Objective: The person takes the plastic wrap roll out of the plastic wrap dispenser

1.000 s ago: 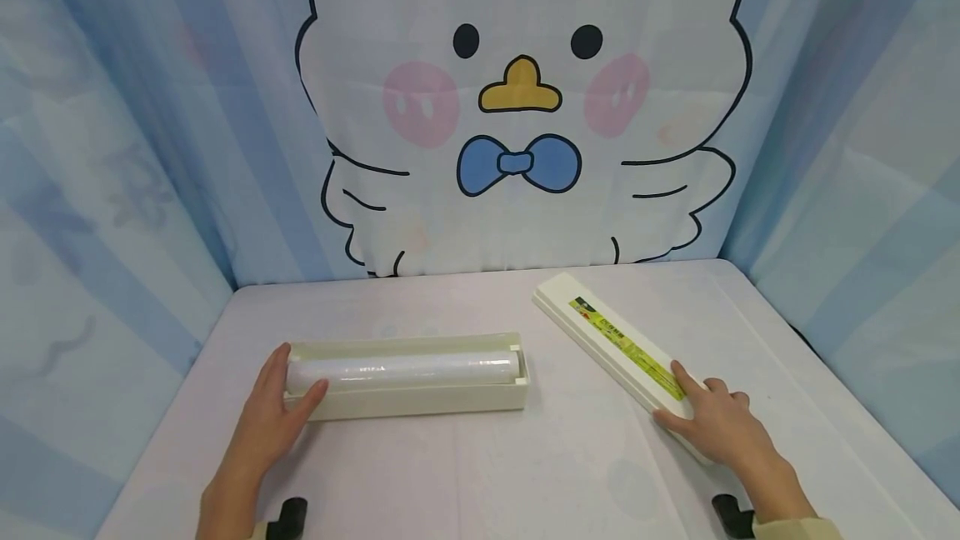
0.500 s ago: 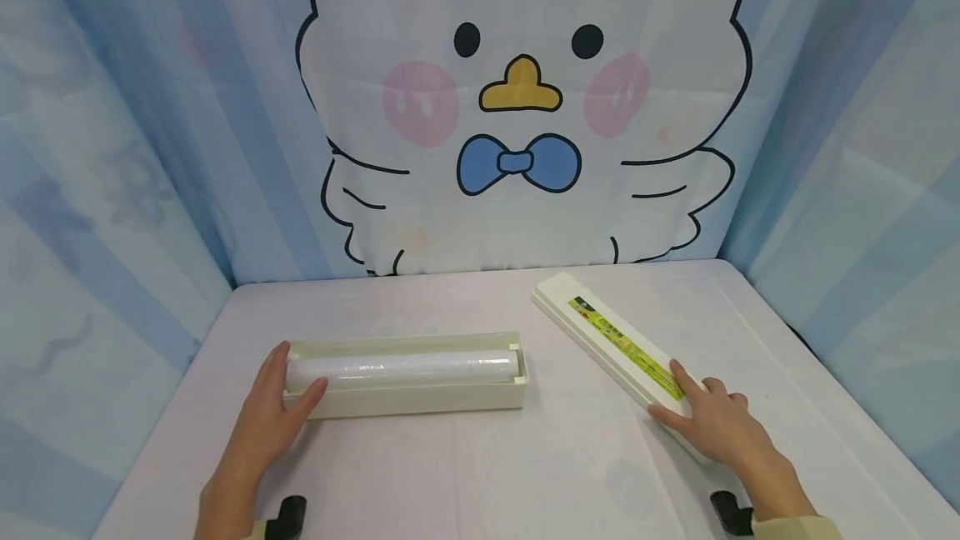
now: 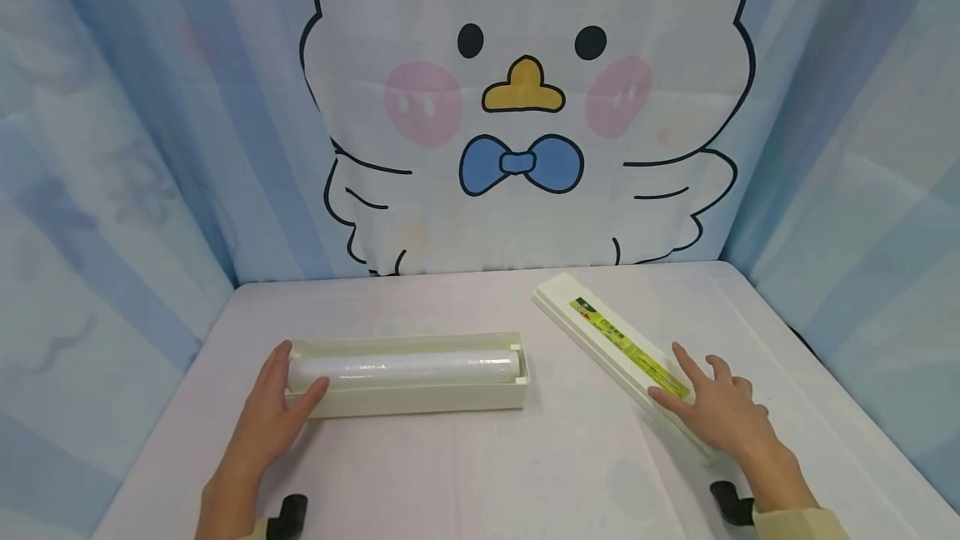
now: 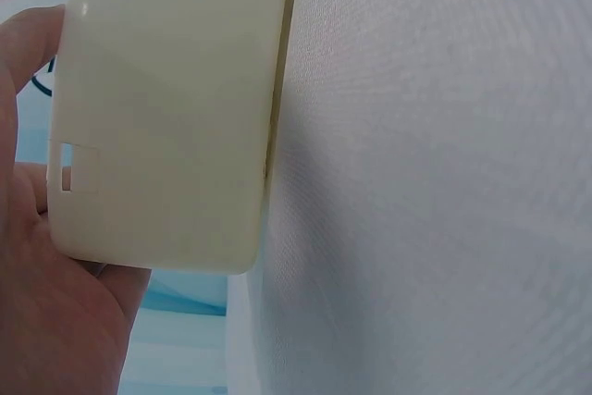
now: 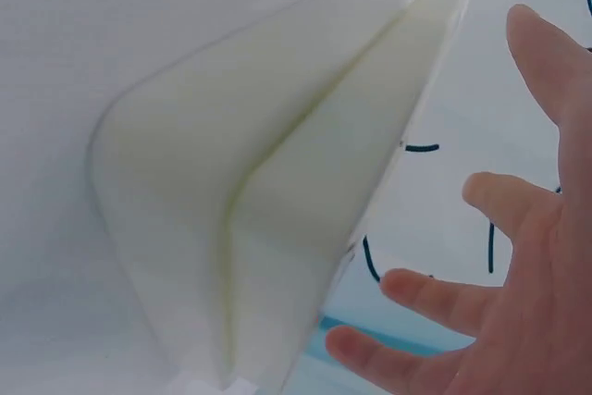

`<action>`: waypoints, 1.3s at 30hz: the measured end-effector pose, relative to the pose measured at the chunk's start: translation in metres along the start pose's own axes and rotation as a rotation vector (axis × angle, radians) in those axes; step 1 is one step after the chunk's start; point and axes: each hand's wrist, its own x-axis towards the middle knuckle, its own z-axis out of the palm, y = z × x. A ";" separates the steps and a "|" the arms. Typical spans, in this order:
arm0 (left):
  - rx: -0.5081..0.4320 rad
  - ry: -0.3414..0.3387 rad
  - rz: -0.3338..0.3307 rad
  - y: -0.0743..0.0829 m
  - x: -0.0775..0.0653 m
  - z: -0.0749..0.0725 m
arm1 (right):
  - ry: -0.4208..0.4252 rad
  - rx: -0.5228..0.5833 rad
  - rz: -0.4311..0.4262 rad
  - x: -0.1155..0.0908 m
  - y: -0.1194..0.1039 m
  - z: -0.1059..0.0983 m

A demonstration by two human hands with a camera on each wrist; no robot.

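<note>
A cream plastic box (image 3: 420,401) lies lengthwise at the left-centre of the table, its top uncovered. Inside it sits a roll of cling film (image 3: 420,367). My left hand (image 3: 262,415) grips the box's left end, thumb at the front and fingers at the far side. The left wrist view shows the box's front wall (image 4: 171,108) close up, with a small slot near one corner. To the right lies the long lid (image 3: 600,348) with a green and yellow label, set at a slant. My right hand (image 3: 723,407) hovers over its near end, fingers spread and apart from the lid (image 5: 305,182).
A white cloth covers the table (image 3: 457,482). Behind it hangs a curtain (image 3: 517,223) with a cartoon figure, and blue and white curtains stand at both sides. Black wrist straps (image 3: 288,517) show at the sleeves.
My right hand has let go of the lid and lifted slightly, its fingers spreading. The lid, the box and my left hand stay in place.
</note>
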 end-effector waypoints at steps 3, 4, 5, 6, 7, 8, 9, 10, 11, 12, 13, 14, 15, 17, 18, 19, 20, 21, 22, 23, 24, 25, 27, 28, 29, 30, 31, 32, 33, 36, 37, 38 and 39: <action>-0.001 -0.006 -0.009 0.000 0.000 0.000 | 0.032 0.000 -0.017 0.000 -0.003 -0.001; 0.000 -0.008 -0.012 0.001 0.000 0.000 | 0.039 0.000 -0.020 0.000 -0.004 -0.002; 0.001 -0.008 -0.014 0.001 0.000 0.000 | 0.046 0.000 -0.024 0.000 -0.006 -0.002; 0.001 -0.008 -0.016 0.001 0.000 0.000 | 0.052 0.001 -0.029 0.000 -0.007 -0.003; 0.000 -0.009 -0.018 0.001 0.000 0.000 | 0.060 0.002 -0.038 0.000 -0.009 -0.004; 0.000 -0.008 -0.017 0.001 0.000 0.000 | 0.067 0.004 -0.045 0.000 -0.010 -0.004; 0.000 -0.009 -0.017 0.000 0.000 0.000 | 0.075 0.003 -0.054 0.000 -0.012 -0.004; -0.001 -0.008 -0.016 0.000 0.000 0.000 | 0.088 0.001 -0.065 0.001 -0.014 -0.004; -0.001 -0.007 -0.015 0.000 0.000 0.000 | 0.101 -0.001 -0.075 0.001 -0.015 -0.004; -0.002 -0.006 -0.013 0.000 0.000 0.000 | 0.115 -0.005 -0.085 0.001 -0.017 -0.004; -0.002 -0.004 -0.012 -0.001 -0.001 0.000 | 0.130 -0.009 -0.095 0.002 -0.019 -0.003; -0.001 -0.003 -0.011 -0.001 -0.001 0.000 | 0.144 -0.012 -0.102 0.002 -0.022 -0.003; -0.002 -0.002 -0.009 -0.001 0.000 0.000 | 0.157 -0.013 -0.108 0.003 -0.024 -0.003; -0.001 0.001 -0.006 -0.001 -0.001 0.000 | 0.173 -0.013 -0.117 0.004 -0.028 -0.003; -0.001 0.000 -0.007 -0.001 -0.001 0.000 | 0.179 -0.011 -0.121 0.004 -0.031 -0.003; -0.003 -0.001 -0.007 -0.001 0.000 0.000 | 0.182 -0.004 -0.125 0.004 -0.033 -0.003; -0.004 -0.002 -0.006 -0.001 0.000 0.000 | 0.184 0.002 -0.128 0.004 -0.035 -0.004; -0.006 -0.004 -0.007 -0.001 0.000 0.000 | 0.186 0.008 -0.131 0.004 -0.037 -0.004; -0.006 -0.005 -0.008 -0.001 0.000 0.000 | 0.188 0.013 -0.134 0.005 -0.039 -0.005; -0.006 -0.006 -0.009 -0.001 -0.001 0.000 | 0.189 0.020 -0.138 0.005 -0.041 -0.005; -0.006 -0.007 -0.011 -0.001 -0.001 0.000 | 0.192 0.029 -0.143 0.005 -0.043 -0.005; -0.007 -0.006 -0.011 -0.001 -0.001 -0.001 | 0.195 0.033 -0.149 0.005 -0.045 -0.006; -0.003 -0.005 -0.012 0.000 -0.001 0.000 | 0.201 0.040 -0.160 0.006 -0.049 -0.006; -0.001 -0.004 -0.012 0.000 -0.001 0.000 | 0.204 0.046 -0.165 0.007 -0.051 -0.006; -0.001 -0.003 -0.013 0.000 -0.001 0.000 | 0.208 0.048 -0.171 0.007 -0.054 -0.006; -0.001 -0.004 -0.014 0.000 -0.001 0.000 | 0.212 0.051 -0.176 0.007 -0.056 -0.006; -0.001 -0.003 -0.014 0.000 -0.001 0.000 | 0.217 0.049 -0.180 0.008 -0.058 -0.006; 0.001 -0.003 -0.013 0.000 -0.001 0.000 | 0.219 0.054 -0.183 0.008 -0.060 -0.007; 0.000 -0.001 -0.013 -0.001 -0.001 0.000 | 0.220 0.058 -0.188 0.009 -0.062 -0.007; 0.003 -0.001 -0.014 -0.001 -0.001 0.000 | 0.229 0.067 -0.207 0.011 -0.068 -0.006; 0.003 -0.001 -0.013 -0.001 -0.001 0.000 | 0.231 0.070 -0.212 0.011 -0.070 -0.006; 0.003 -0.004 -0.015 -0.001 -0.001 0.000 | 0.232 0.077 -0.217 0.012 -0.071 -0.006; 0.003 -0.007 -0.018 0.000 -0.001 0.000 | 0.234 0.077 -0.225 0.012 -0.073 -0.006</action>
